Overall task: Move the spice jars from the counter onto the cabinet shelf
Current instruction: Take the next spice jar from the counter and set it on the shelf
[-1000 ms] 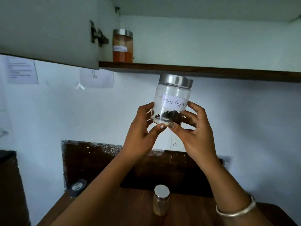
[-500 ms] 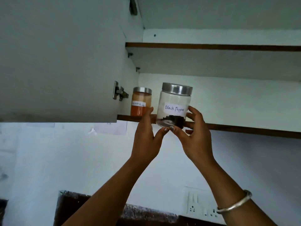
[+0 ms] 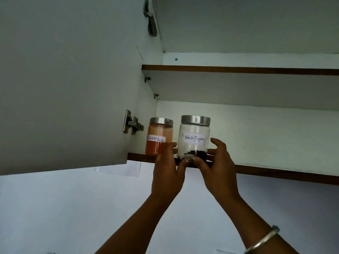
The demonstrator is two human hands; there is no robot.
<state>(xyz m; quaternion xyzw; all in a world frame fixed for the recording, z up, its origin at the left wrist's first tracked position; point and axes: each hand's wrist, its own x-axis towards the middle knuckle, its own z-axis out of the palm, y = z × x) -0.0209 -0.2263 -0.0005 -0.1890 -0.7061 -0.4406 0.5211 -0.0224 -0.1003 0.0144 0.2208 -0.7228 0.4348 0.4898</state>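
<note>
A clear jar labelled Black Pepper, with a steel lid and dark peppercorns at the bottom, stands upright at the front edge of the lower cabinet shelf. My left hand and my right hand hold its base from both sides, thumbs meeting under the front. Whether the base rests on the shelf I cannot tell. Just left of it on the shelf stands an orange jar labelled chilli powder, partly behind my left fingers.
The open white cabinet door with its metal hinge fills the left side. An upper shelf runs above. The lower shelf extends bare to the right of the jars. The counter is out of view.
Both hands have carried the pepper jar up from below the shelf to the shelf's front edge, beside the orange jar. The view has tilted upward, so the counter dropped out of sight.
</note>
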